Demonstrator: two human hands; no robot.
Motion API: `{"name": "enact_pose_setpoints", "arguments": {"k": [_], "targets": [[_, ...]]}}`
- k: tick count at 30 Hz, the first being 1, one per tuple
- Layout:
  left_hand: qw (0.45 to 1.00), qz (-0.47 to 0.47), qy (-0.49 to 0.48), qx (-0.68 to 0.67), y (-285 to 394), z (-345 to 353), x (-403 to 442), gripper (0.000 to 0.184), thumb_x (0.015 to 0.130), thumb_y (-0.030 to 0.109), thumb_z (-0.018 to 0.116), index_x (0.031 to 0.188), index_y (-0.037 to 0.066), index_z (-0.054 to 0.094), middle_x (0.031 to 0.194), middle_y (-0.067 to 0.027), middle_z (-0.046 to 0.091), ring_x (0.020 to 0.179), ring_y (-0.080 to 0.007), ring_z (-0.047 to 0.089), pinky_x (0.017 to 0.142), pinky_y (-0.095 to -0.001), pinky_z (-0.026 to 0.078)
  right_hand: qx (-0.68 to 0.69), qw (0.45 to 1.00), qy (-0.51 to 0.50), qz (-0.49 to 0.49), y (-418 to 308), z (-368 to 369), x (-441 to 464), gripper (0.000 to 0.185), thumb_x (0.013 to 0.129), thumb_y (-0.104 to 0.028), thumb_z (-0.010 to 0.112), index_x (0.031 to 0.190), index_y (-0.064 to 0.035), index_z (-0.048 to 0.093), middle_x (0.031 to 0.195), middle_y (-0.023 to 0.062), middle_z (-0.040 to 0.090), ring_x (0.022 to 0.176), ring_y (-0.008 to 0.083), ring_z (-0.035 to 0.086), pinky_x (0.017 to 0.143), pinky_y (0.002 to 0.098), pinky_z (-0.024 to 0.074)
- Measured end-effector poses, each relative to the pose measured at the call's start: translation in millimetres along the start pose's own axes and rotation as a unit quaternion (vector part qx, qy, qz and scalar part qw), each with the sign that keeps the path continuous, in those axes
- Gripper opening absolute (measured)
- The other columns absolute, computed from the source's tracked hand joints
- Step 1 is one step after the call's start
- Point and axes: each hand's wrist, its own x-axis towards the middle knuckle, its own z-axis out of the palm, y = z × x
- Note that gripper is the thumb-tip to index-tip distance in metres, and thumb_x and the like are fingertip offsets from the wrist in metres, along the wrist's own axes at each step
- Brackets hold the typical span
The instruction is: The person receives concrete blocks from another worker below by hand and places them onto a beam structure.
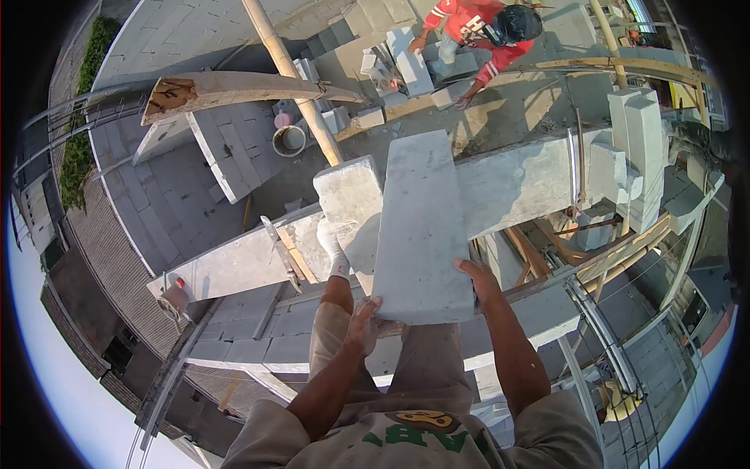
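A long pale grey block (422, 227) is held lengthwise in front of my body, its far end pointing away from me. My left hand (362, 327) grips its near left corner, and my right hand (478, 283) is closed on its near right edge. Left of it, another pale block (351, 211) lies on the wall top, close to my foot in a white sock. The fingertips under the held block are hidden.
The wall top (523, 184) runs left and right. A wooden pole (293, 78) and a curved plank (234, 86) rise ahead. Below are a bucket (290, 141) and a person in red (484, 31) with blocks. Upright blocks (639, 148) stand at the right.
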Motion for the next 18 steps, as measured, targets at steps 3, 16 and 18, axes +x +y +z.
{"name": "enact_pose_setpoints", "arguments": {"k": [3, 16, 18], "targets": [[0.995, -0.073, -0.055, -0.031, 17.8, -14.9, 8.1, 0.071, 0.086, 0.053, 0.050, 0.134, 0.003, 0.035, 0.132, -0.0130, 0.041, 0.118, -0.0290, 0.044, 0.093, -0.0443, 0.040, -0.057, 0.997, 0.041, -0.040, 14.2, -0.2, -4.9, 0.063, 0.075, -0.030, 0.066, 0.125, 0.0036, 0.047, 0.113, 0.0158, 0.057, 0.104, 0.0239, 0.055, 0.089, 0.0343, 0.0422], [0.884, 0.138, -0.040, 0.444, 23.4, -52.6, 158.8, 0.074, 0.084, 0.056, 0.053, 0.122, -0.008, 0.046, 0.105, -0.0196, 0.059, 0.098, -0.0295, 0.057, 0.084, -0.0339, 0.043, -0.072, 0.995, 0.062, -0.034, 42.8, -10.5, -7.9, 0.071, 0.070, -0.034, 0.065, 0.129, 0.0002, 0.044, 0.116, 0.0131, 0.054, 0.106, 0.0222, 0.052, 0.090, 0.0348, 0.0418], [0.876, 0.148, -0.047, 0.456, 63.6, -85.4, 168.2, 0.072, 0.085, 0.053, 0.052, 0.113, -0.013, 0.050, 0.096, -0.0266, 0.061, 0.097, -0.0338, 0.060, 0.085, -0.0376, 0.044, -0.082, 0.992, 0.091, -0.043, 44.3, -1.2, -11.6, 0.074, 0.068, -0.037, 0.066, 0.128, 0.0009, 0.044, 0.115, 0.0136, 0.054, 0.105, 0.0227, 0.053, 0.089, 0.0354, 0.0420]]}}
